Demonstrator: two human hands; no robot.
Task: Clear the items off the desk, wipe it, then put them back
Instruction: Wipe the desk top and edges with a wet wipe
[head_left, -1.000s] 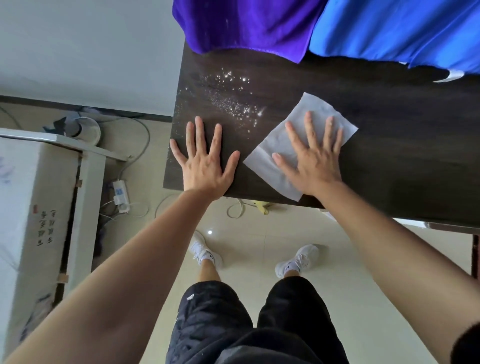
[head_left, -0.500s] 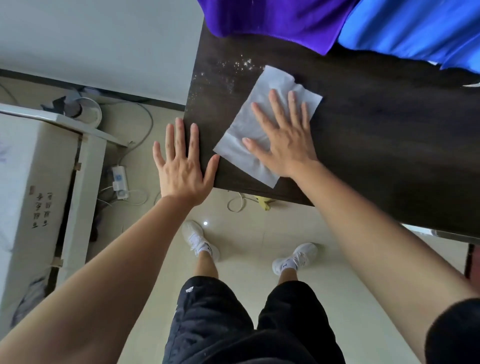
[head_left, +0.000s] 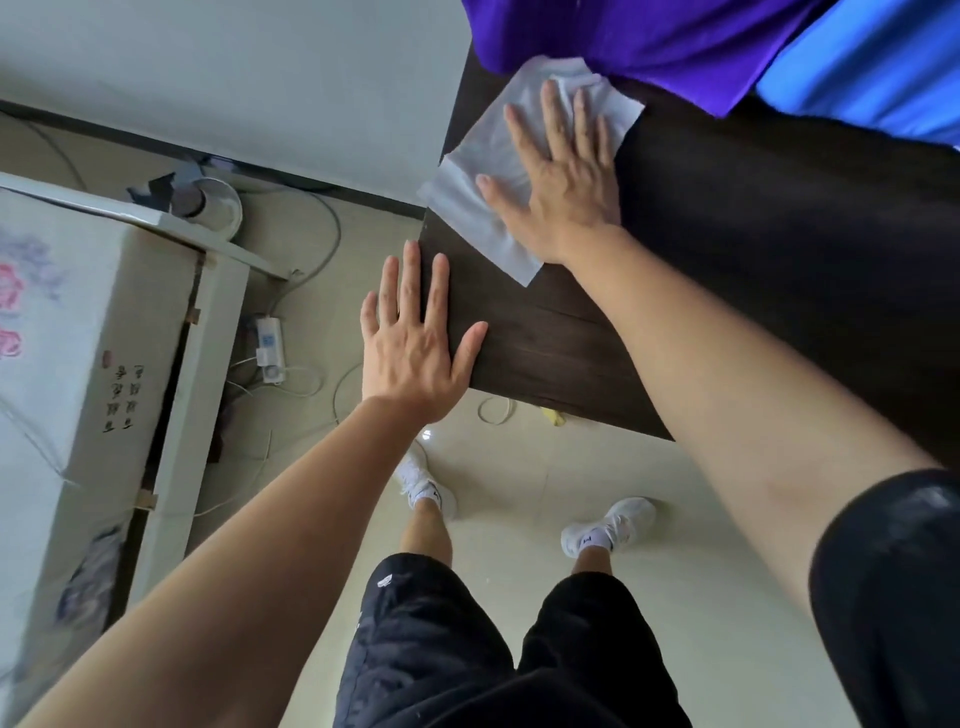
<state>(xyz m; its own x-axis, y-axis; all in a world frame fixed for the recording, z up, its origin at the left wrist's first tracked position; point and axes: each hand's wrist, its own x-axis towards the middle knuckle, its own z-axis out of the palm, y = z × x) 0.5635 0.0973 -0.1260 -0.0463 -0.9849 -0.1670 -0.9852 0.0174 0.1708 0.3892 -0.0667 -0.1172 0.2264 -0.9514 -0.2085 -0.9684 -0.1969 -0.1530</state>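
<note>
A white wipe (head_left: 483, 171) lies flat at the far left corner of the dark wooden desk (head_left: 753, 249), its left corner hanging over the edge. My right hand (head_left: 563, 182) presses on it with straight, spread fingers. My left hand (head_left: 410, 343) lies flat on the desk's near left corner, thumb and two fingers on the wood, the others out past the edge. No white dust shows on the desk.
Purple cloth (head_left: 639, 41) and blue cloth (head_left: 872, 67) hang over the desk's far edge. On the floor to the left are a power strip (head_left: 270, 348) with cables and a white cabinet (head_left: 88, 364). My legs and shoes stand on pale tiles.
My right hand slid the wipe left and away across the white dust into the far left corner. My left hand shifted left to the desk's edge.
</note>
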